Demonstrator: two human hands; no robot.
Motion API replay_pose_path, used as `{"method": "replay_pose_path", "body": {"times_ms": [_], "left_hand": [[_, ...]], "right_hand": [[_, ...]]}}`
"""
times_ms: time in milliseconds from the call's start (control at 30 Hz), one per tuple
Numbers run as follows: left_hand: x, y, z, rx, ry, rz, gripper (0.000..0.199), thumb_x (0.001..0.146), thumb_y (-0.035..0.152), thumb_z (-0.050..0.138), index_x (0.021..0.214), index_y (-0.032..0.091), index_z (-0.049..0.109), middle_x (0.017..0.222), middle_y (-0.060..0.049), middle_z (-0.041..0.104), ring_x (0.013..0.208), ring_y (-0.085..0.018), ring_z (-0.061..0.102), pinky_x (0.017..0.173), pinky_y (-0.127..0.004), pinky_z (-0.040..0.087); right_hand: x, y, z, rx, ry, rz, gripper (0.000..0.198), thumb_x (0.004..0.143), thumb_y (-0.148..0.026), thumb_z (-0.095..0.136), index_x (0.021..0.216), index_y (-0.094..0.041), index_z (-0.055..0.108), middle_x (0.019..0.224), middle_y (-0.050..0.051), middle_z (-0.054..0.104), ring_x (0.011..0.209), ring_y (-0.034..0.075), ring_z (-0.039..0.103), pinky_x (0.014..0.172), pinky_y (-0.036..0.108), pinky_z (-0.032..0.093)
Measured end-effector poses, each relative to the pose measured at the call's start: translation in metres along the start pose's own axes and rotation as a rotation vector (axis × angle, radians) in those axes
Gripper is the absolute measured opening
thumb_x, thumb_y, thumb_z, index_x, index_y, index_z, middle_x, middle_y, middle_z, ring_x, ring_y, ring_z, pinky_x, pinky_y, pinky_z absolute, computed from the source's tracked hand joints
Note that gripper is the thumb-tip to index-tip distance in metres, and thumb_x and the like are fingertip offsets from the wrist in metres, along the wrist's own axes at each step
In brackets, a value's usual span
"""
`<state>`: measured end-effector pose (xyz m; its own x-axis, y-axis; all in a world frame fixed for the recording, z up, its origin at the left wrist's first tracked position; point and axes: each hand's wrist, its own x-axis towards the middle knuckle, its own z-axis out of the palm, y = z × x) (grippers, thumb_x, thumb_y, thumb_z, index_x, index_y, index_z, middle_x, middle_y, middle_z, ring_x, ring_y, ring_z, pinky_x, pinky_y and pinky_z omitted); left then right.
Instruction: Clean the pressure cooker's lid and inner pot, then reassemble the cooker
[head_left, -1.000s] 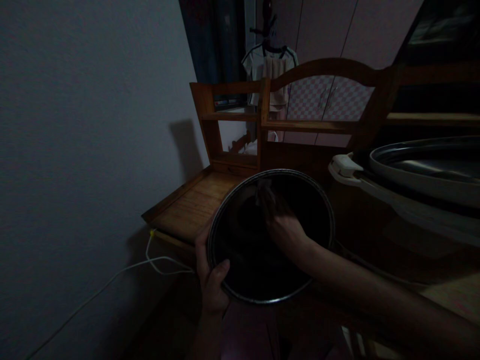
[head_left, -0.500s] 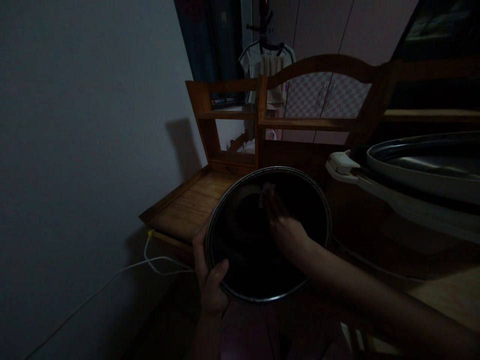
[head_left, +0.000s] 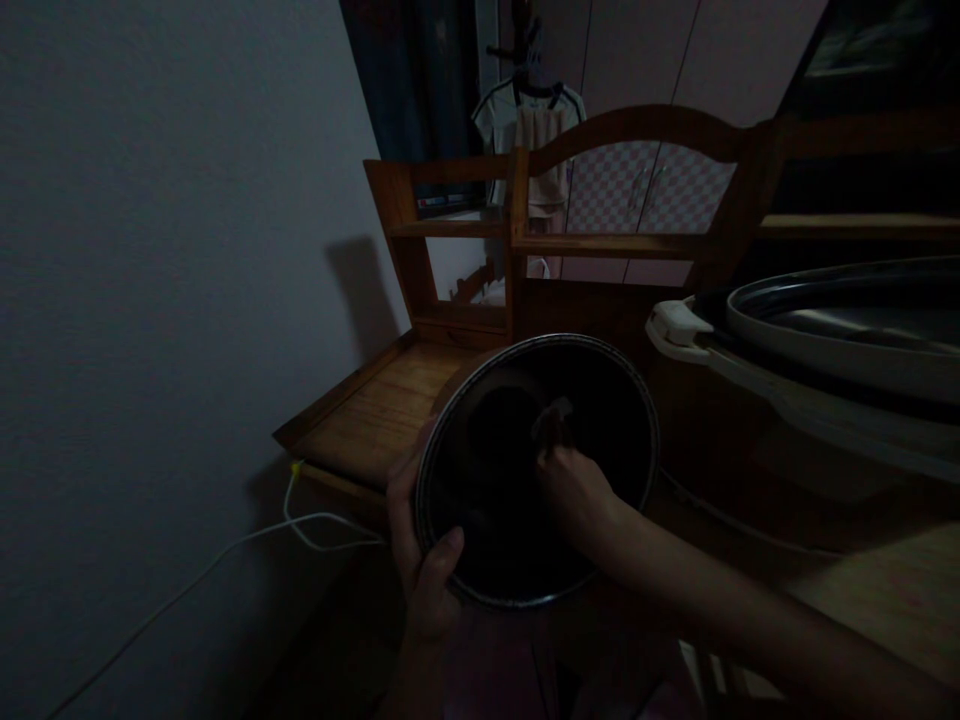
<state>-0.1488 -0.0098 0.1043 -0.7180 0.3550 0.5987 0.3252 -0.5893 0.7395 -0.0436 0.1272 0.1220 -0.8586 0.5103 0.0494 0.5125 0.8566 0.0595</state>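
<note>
A round, dark pot (head_left: 495, 530) with a shiny rim is tilted so that its inside faces me. My left hand (head_left: 427, 560) grips its left edge, with the thumb over the rim and the fingers behind the outer wall. Inside the pot is my right hand (head_left: 574, 485), closed on a small pale cloth or tissue (head_left: 556, 410) that pokes out past the fingers. Dim light hides most of the right fingertips and whether the cloth touches the pot's inner surface.
A wooden desk (head_left: 382, 400) with a shelf (head_left: 457, 230) stands beyond the pot. To the right is a large white-rimmed pan (head_left: 795, 390) holding another vessel. A white cable (head_left: 225, 555) runs along the left wall (head_left: 150, 300). Clothes (head_left: 540, 130) hang behind.
My right hand has moved slightly down inside the pot with the cloth, its fingers more bent. The left hand keeps its hold, and the view has shifted a little.
</note>
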Motion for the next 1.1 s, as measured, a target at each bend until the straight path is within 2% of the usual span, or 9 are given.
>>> {"method": "replay_pose_path", "body": {"times_ms": [100,167,367,633,833,1100], "left_hand": [[-0.003,0.006,0.005,0.069,-0.023,0.025,0.062,0.076,0.028,0.064,0.138,0.027,0.057,0.141,-0.006,0.055,0.137,-0.033,0.045,0.116,-0.05,0.035],[-0.004,0.011,0.011,0.104,-0.028,0.044,0.059,0.077,0.03,0.061,0.136,0.026,0.058,0.143,-0.006,0.054,0.138,-0.035,0.044,0.117,-0.054,0.032],[-0.004,0.022,0.024,0.166,-0.031,0.13,0.056,0.078,0.031,0.059,0.134,0.026,0.062,0.142,-0.006,0.057,0.138,-0.035,0.045,0.118,-0.056,0.029],[-0.008,0.019,0.02,0.15,0.0,0.123,0.055,0.078,0.031,0.062,0.133,0.026,0.063,0.139,-0.005,0.058,0.136,-0.035,0.046,0.117,-0.053,0.032],[-0.012,0.019,0.02,0.175,0.021,0.12,0.055,0.078,0.033,0.062,0.132,0.026,0.062,0.137,-0.007,0.058,0.136,-0.036,0.046,0.117,-0.055,0.031],[-0.011,0.023,0.023,0.192,0.003,0.169,0.05,0.081,0.036,0.062,0.13,0.028,0.063,0.14,-0.005,0.059,0.135,-0.034,0.048,0.117,-0.055,0.033]], "right_hand": [[0.0,-0.006,-0.001,-0.016,-0.072,0.015,0.021,0.083,0.005,0.06,0.094,-0.004,0.076,0.094,0.024,0.074,0.081,0.025,0.076,0.075,0.03,0.063],[0.0,-0.009,-0.003,-0.017,-0.094,0.014,0.023,0.085,0.005,0.059,0.098,-0.004,0.076,0.098,0.024,0.074,0.087,0.027,0.076,0.077,0.031,0.062],[0.0,-0.016,-0.006,0.015,-0.11,-0.007,0.024,0.088,0.002,0.059,0.103,-0.006,0.075,0.099,0.02,0.075,0.088,0.025,0.075,0.078,0.03,0.061],[-0.009,-0.032,-0.004,0.019,-0.087,-0.01,0.026,0.084,0.003,0.06,0.106,-0.001,0.073,0.106,0.027,0.071,0.094,0.028,0.074,0.081,0.032,0.062],[-0.011,-0.045,-0.003,0.041,-0.109,-0.045,0.032,0.089,-0.001,0.057,0.119,0.007,0.067,0.118,0.034,0.065,0.112,0.034,0.069,0.096,0.04,0.057],[-0.018,-0.045,-0.014,0.206,-0.147,-0.152,0.036,0.086,-0.006,0.063,0.122,0.0,0.067,0.125,0.026,0.066,0.117,0.032,0.065,0.101,0.037,0.053]]}}
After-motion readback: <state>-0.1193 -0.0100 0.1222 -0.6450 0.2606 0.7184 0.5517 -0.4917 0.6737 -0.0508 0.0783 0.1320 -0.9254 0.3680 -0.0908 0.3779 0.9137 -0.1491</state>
